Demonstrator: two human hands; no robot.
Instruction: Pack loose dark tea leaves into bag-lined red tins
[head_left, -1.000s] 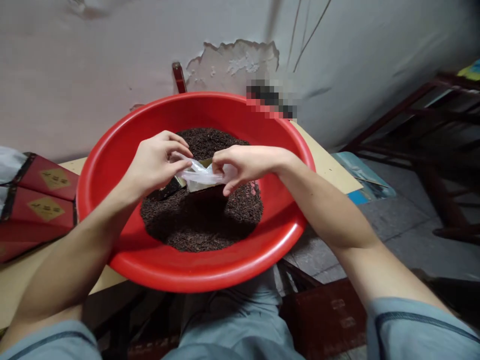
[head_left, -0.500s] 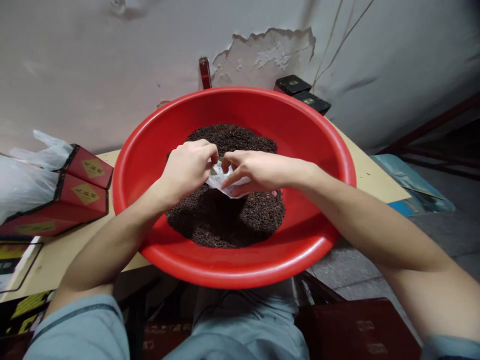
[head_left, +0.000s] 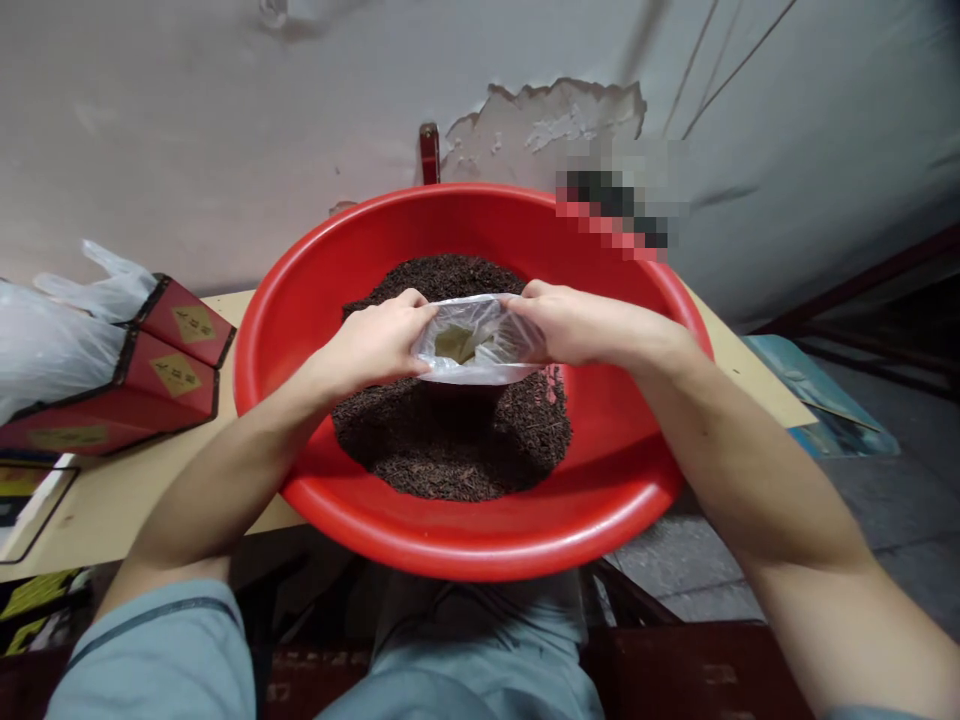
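Over the middle of a large red basin (head_left: pixel 480 555), a clear plastic bag (head_left: pixel 487 372) is stretched wide at its mouth, with something yellowish showing inside. My left hand (head_left: pixel 386 337) pinches the left side of its rim. The right side of the rim is gripped by my right hand (head_left: pixel 564 322). Beneath the bag and both hands lies a heap of dark, dry, leaf-like bits (head_left: pixel 450 470) in the basin; the bag hides part of it.
Red hexagonal boxes (head_left: pixel 176 375) with plastic bags coming out stand at the left of the pale tabletop (head_left: pixel 135 490). A dark red object (head_left: pixel 429 155) rises behind the basin, by the wall. The back right is pixelated.
My hands have moved apart, and the bag, earlier bunched between my fingers, is now spread open. The view has shifted slightly.
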